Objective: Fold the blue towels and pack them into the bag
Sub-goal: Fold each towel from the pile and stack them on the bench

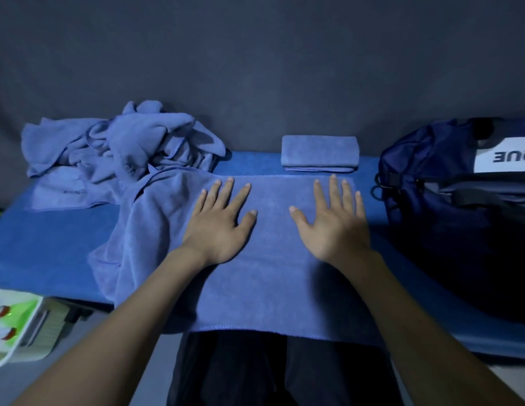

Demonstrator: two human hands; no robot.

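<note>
A blue towel (273, 276) lies spread flat across the middle of the blue table, its near edge hanging over the front. My left hand (220, 224) and my right hand (331, 224) both press flat on it, fingers straight and spread. The towel's left part is bunched and drapes off the table edge. A folded blue towel (319, 152) sits at the back, just beyond my right fingertips. A heap of crumpled blue towels (120, 148) lies at the back left. A dark navy bag (460, 194) stands at the right.
The table's blue cover (50, 244) shows bare at the left front. A dark grey backdrop (255, 68) rises behind the table. A white container with green items (18, 326) sits low at the left, below the table edge. Dark trousers show under the towel.
</note>
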